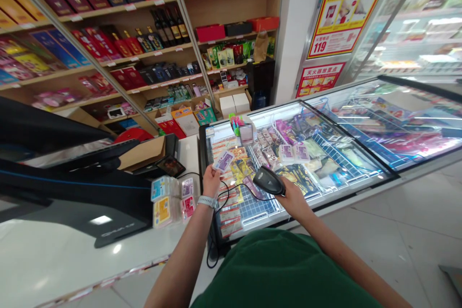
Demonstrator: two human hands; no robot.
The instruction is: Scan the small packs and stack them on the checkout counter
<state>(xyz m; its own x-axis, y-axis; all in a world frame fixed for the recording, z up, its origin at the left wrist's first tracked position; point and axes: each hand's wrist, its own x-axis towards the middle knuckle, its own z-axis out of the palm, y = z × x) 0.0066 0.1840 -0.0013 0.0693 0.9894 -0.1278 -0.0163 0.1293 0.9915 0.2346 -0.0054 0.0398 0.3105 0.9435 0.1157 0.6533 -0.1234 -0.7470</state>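
Note:
Between the fingers of my left hand (211, 181) is a clear plastic box with a purple label (224, 160), tilted above the freezer's glass top. My right hand (293, 197) is wrapped round a black barcode scanner (267, 180), whose head points left toward that box. The scanner's black cable (231, 187) loops under it to the left. Two similar purple-labelled boxes (294, 153) lie on the glass beyond the scanner. Stacked on the white counter to my left are several more boxes with blue, yellow (163, 210), purple and pink labels.
The chest freezer (303, 102) with packets under its glass stretches to the right. A black checkout terminal (119, 207) and an opened cardboard box (144, 155) stand at left. Shelves (144, 5) of gift boxes and bottles line the back. A colourful item (236, 122) sits at the freezer's far edge.

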